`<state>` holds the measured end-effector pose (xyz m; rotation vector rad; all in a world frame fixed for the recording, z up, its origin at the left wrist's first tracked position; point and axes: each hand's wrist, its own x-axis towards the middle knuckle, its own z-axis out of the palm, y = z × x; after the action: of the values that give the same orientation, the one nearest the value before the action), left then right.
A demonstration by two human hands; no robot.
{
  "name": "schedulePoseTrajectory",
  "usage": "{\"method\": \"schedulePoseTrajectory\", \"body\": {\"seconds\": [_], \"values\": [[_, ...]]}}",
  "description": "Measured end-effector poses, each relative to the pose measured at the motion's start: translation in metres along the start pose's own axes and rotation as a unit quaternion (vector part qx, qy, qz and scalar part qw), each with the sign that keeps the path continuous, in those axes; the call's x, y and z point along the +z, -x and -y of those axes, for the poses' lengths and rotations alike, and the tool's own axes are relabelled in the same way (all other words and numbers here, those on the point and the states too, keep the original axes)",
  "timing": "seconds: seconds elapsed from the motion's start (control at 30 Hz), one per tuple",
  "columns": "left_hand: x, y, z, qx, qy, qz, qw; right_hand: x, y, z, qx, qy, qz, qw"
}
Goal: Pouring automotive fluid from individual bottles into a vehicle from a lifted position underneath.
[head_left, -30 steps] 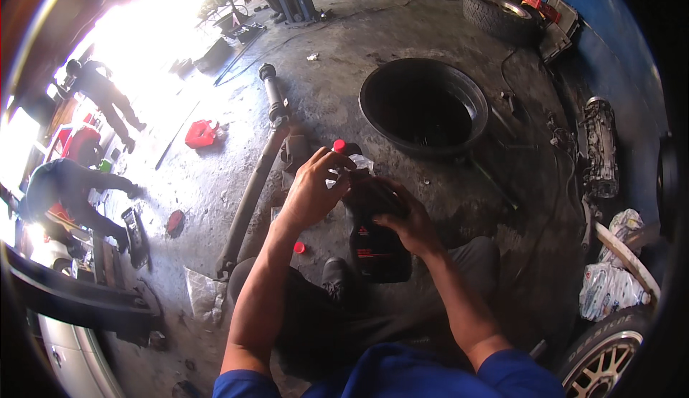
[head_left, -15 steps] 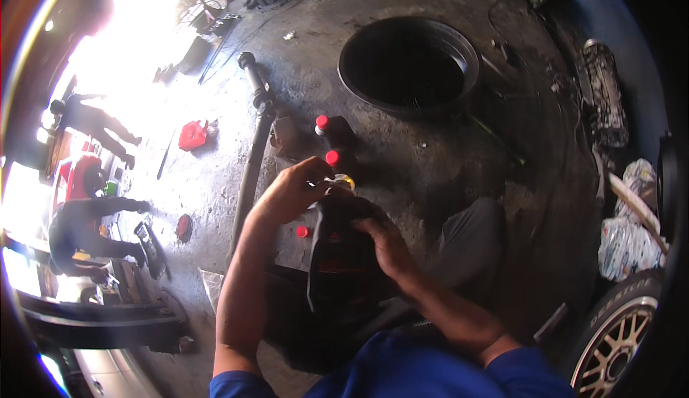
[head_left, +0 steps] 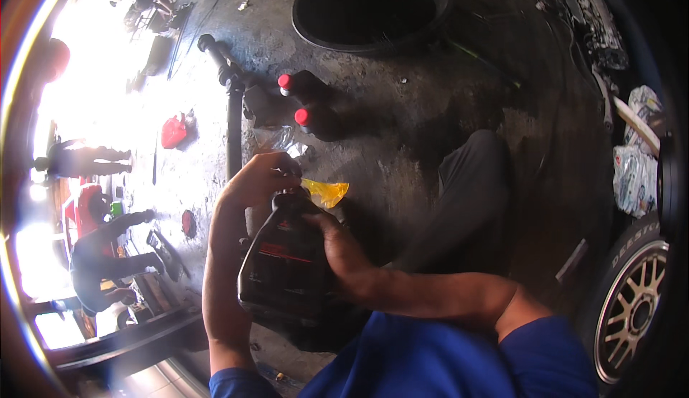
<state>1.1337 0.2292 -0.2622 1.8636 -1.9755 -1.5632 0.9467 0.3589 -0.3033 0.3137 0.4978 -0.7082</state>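
A dark plastic bottle, of the motor oil kind, stands tilted close to my body with its neck pointing away from me. My right hand grips its upper right side near the shoulder. Over the bottle's mouth my left hand is closed, fingers bent together at the neck; whatever they pinch is hidden. Just past the neck is a crumpled yellow piece of film. Beyond my left hand lies clear plastic wrap. Farther off, two dark bottles with red caps stand on the floor.
A wide black round tub sits at the far side. A long metal shaft lies left of the bottles. To the right are a wheel and plastic bags. Two people are at the left, near a red container.
The view has shifted, so the floor things sit higher in the picture. The bottle has come left and nearer, turned more toward me. The yellow film now shows to the right of its neck.
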Motion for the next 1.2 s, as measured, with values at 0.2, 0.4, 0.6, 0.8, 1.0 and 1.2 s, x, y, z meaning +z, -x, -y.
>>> {"method": "schedulePoseTrajectory", "body": {"seconds": [0.2,0.4,0.6,0.8,1.0,1.2], "values": [[-0.002,-0.001,0.023,0.038,-0.026,-0.036,0.998,0.005,-0.008,0.003,-0.031,0.047,0.039,0.998],[0.001,0.001,0.009,0.015,-0.018,-0.095,0.995,0.01,-0.011,0.005,-0.026,0.017,0.066,0.997],[-0.006,0.022,-0.007,-0.013,-0.035,-0.138,0.99,0.02,-0.014,-0.001,-0.038,0.025,0.094,0.995],[-0.006,0.005,0.004,0.014,0.0,-0.147,0.989,0.02,-0.018,0.008,-0.072,0.046,0.051,0.995],[-0.012,0.018,0.003,0.027,0.0,-0.193,0.981,0.027,-0.026,0.006,-0.107,0.13,0.044,0.985],[-0.022,0.025,0.007,0.006,0.003,-0.214,0.977,0.026,-0.04,0.014,-0.132,0.186,0.06,0.972]]}}
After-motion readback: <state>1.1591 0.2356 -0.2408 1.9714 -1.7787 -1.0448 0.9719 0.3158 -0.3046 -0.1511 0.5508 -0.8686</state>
